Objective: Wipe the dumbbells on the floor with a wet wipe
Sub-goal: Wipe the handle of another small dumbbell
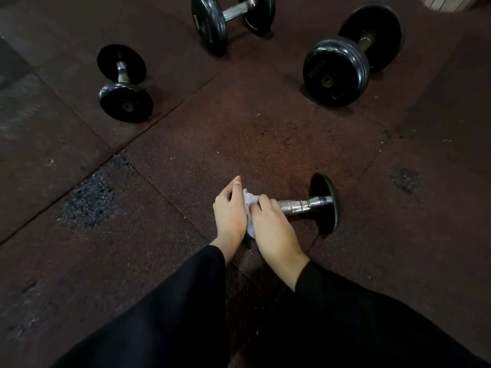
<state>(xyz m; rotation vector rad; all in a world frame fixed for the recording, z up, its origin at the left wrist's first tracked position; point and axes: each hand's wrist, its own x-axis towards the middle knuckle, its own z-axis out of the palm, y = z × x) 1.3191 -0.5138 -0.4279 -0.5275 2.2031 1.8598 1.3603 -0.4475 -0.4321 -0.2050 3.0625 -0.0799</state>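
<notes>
A small dumbbell (316,204) with a chrome handle and black end plates lies on the floor just ahead of me. Its left plate is hidden behind my hands. My right hand (273,221) grips a white wet wipe (250,205) against the left part of the dumbbell. My left hand (229,212) rests beside it, fingers curved round the hidden left end, touching the wipe. Three more black dumbbells lie farther off: a small one (123,83) at the left, a larger one (232,19) at the top middle, a heavy one (350,54) at the right.
The floor is dark reddish rubber tiles (239,123) with seams and worn grey patches (90,200). My black sleeves fill the lower frame. A pale object (446,2) shows at the top right corner.
</notes>
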